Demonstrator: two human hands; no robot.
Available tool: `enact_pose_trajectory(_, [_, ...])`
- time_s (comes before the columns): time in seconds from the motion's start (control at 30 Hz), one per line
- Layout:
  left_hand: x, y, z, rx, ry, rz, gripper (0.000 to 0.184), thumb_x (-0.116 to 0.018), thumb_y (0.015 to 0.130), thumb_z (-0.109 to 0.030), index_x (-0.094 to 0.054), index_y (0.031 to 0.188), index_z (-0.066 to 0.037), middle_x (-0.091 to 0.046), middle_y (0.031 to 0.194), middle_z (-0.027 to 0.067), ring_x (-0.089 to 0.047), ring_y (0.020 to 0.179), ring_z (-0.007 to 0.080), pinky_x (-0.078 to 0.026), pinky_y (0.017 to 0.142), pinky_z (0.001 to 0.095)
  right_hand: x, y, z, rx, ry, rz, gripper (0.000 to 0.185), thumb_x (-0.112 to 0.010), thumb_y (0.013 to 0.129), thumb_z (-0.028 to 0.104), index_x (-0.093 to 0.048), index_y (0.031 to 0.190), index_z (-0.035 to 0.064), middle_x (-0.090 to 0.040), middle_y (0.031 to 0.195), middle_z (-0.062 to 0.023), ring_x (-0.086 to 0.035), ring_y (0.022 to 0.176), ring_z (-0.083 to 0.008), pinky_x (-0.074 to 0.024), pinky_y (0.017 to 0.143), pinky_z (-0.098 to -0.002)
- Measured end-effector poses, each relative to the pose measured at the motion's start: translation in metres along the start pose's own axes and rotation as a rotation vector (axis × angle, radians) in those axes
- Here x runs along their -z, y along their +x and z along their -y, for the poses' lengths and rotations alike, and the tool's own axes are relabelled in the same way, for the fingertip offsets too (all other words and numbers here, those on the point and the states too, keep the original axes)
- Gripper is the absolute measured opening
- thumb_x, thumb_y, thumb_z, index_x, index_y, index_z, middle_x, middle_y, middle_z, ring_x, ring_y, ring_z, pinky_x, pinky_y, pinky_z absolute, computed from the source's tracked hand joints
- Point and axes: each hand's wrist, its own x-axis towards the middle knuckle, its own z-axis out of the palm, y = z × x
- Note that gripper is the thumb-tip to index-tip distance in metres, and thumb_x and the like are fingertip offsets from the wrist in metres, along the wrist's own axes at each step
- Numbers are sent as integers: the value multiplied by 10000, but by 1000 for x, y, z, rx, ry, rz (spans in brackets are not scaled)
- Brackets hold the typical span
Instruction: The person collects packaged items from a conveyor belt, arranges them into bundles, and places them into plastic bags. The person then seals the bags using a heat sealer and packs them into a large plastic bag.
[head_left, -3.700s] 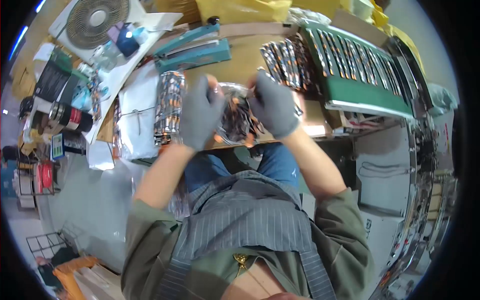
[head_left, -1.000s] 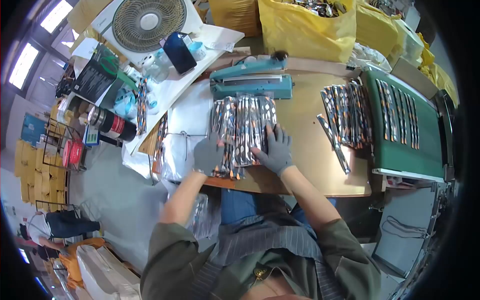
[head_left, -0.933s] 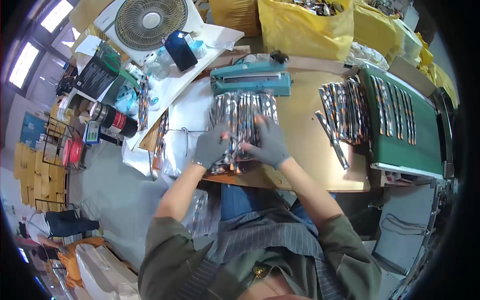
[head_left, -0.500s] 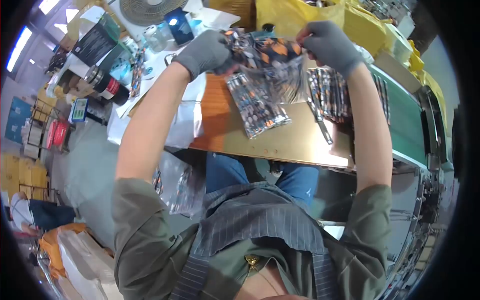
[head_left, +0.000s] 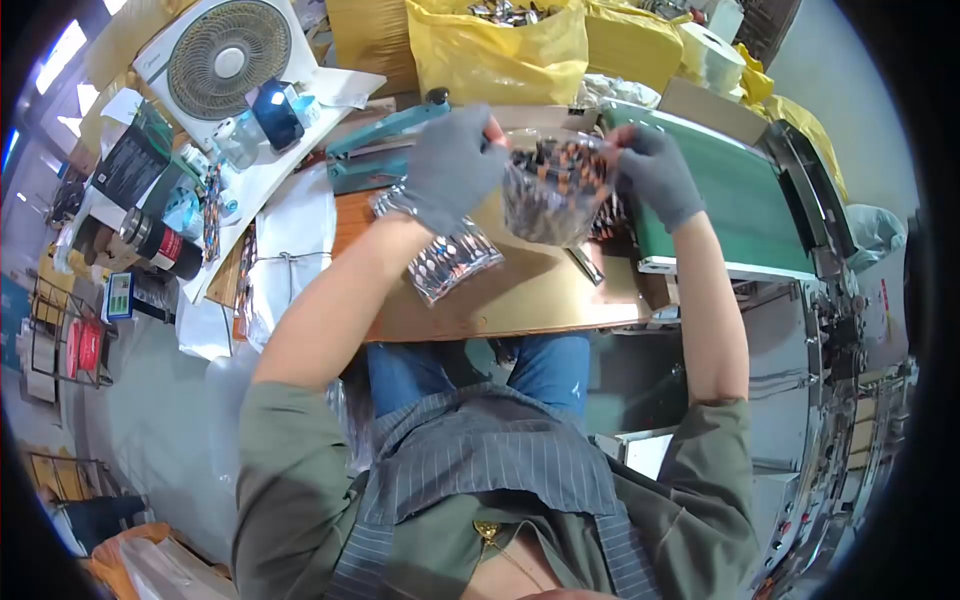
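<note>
My left hand, in a grey fingerless-tipped glove, pinches the left side of the mouth of a clear plastic bag. On the opposite side, my right hand, gloved alike, grips the rim with closed fingers. The bag hangs between them above the table, and dark and orange patterned pieces show inside it. Below my left wrist lies a wrapped pack of patterned packets, partly covered by that hand. More patterned packets show behind the bag, mostly hidden. A narrow dark tool lies beside them.
A blue-green lever device stands behind my left hand. To the right runs a green conveyor belt. A yellow sack stands at the back. Left are a fan, a thermos and white sheets.
My view has shifted, so the table sits further left and lower. The bag now hangs more upright between my hands, its patterned contents lower inside. Both hands still hold its rim.
</note>
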Motion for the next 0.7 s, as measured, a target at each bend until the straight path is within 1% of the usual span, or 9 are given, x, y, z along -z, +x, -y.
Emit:
enact_pose_trajectory(0.1, [-14, -4, 18, -162, 242, 64, 121, -630, 748, -146, -568, 749, -42, -614, 673, 160, -623, 664, 347, -488, 622, 431, 19, -3, -7, -305, -300, 254, 77, -631, 843, 83, -623, 865, 10, -620, 695, -38, -581, 545, -91, -450, 481, -223])
enact_pose_trajectory(0.2, [-22, -14, 14, -172, 305, 163, 52, -574, 749, -98, -588, 763, -49, -617, 691, 187, -622, 697, 374, -487, 641, 469, 26, -15, 15, -202, -250, 253, 93, -644, 828, 76, -621, 855, -10, -632, 689, -57, -609, 549, -111, -482, 493, -232])
enact_pose_trajectory(0.33, [-28, -11, 28, -180, 187, 273, 163, -568, 787, -102, -650, 898, -16, -637, 699, 172, -642, 618, 291, -505, 592, 404, 20, -14, 11, -367, -371, 259, 77, -649, 812, 55, -622, 846, -9, -631, 689, -52, -614, 548, -111, -495, 522, -230])
enact_pose_trajectory(0.4, [-6, -4, 5, -25, -38, 386, 209, -554, 824, -94, -663, 969, 11, -651, 687, 143, -643, 563, 220, -513, 557, 347, 30, -11, 28, -179, -309, 105, 128, -657, 812, 62, -620, 915, -6, -648, 737, -64, -633, 624, -112, -503, 601, -220])
enact_pose_trajectory(0.43, [7, -5, -8, 79, -202, 394, 213, -542, 843, -87, -660, 982, 23, -649, 680, 121, -632, 551, 191, -512, 553, 319, 35, -14, 41, -13, -421, 69, 297, -680, 826, 100, -584, 1087, -6, -663, 855, -86, -648, 752, -138, -501, 676, -242])
enact_pose_trajectory(0.5, [34, -4, -36, 285, -532, 400, 223, -517, 880, -74, -653, 1009, 47, -645, 664, 77, -609, 527, 131, -511, 543, 263, 1, -35, 73, 619, -701, -121, 620, -728, 789, 354, -506, 1253, 8, -652, 861, -147, -638, 721, -283, -496, 666, -352])
enact_pose_trajectory(0.57, [58, -5, -59, 303, -636, 347, 208, -526, 884, -54, -635, 1025, 53, -647, 712, 77, -610, 567, 125, -514, 572, 245, -44, -44, 73, 793, -907, -67, 606, -683, 812, 426, -510, 1225, 18, -631, 890, -153, -627, 716, -325, -480, 623, -403])
enact_pose_trajectory(0.6, [64, -6, -61, 312, -684, 320, 202, -531, 886, -44, -627, 1033, 56, -649, 736, 76, -611, 587, 122, -516, 587, 236, -56, -40, 33, 723, -845, -1, 396, -639, 864, 366, -554, 1074, 41, -616, 766, -128, -618, 647, -322, -472, 563, -400])
enact_pose_trajectory(0.7, [58, -13, -28, -23, -516, -4, 244, -582, 865, -36, -588, 1091, 54, -654, 863, 104, -622, 721, 116, -518, 684, 236, -76, -17, 34, 622, -610, 53, 243, -574, 926, 258, -555, 793, 56, -513, 526, -121, -565, 483, -287, -419, 461, -380])
